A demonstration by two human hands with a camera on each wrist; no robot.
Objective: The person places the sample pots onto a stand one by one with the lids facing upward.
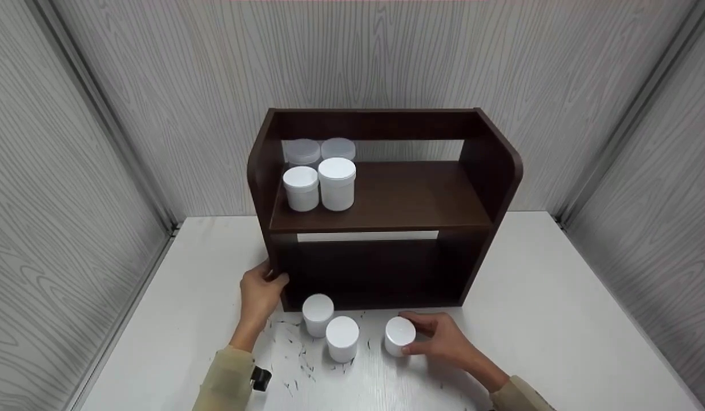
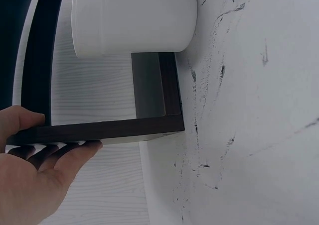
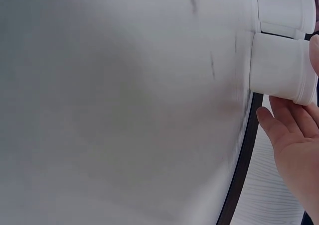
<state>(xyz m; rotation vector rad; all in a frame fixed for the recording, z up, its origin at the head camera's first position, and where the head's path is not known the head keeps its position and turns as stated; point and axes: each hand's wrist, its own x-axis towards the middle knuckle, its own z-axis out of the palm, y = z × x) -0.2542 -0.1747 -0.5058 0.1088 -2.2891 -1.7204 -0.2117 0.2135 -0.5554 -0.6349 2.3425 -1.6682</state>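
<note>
A dark brown two-tier shelf [image 1: 381,197] stands on the white table. My left hand [image 1: 261,294] grips the front edge of its left side panel, thumb on the inner side and fingers outside, as the left wrist view shows [image 2: 37,170]. My right hand [image 1: 443,341] holds a white lidded jar [image 1: 399,337] between thumb and fingers, in front of the shelf; the jar [image 3: 279,65] stands upright on the table. To its left stand two more white jars, one nearer [image 1: 342,341] and one closer to the shelf [image 1: 318,315].
On the upper tier's left side stand two front jars, a shorter one [image 1: 301,189] and a taller one [image 1: 337,185], with two more behind. Dark scuff marks [image 1: 295,371] streak the table [image 1: 558,319]. Grey wood-grain walls [image 1: 375,51] enclose the table.
</note>
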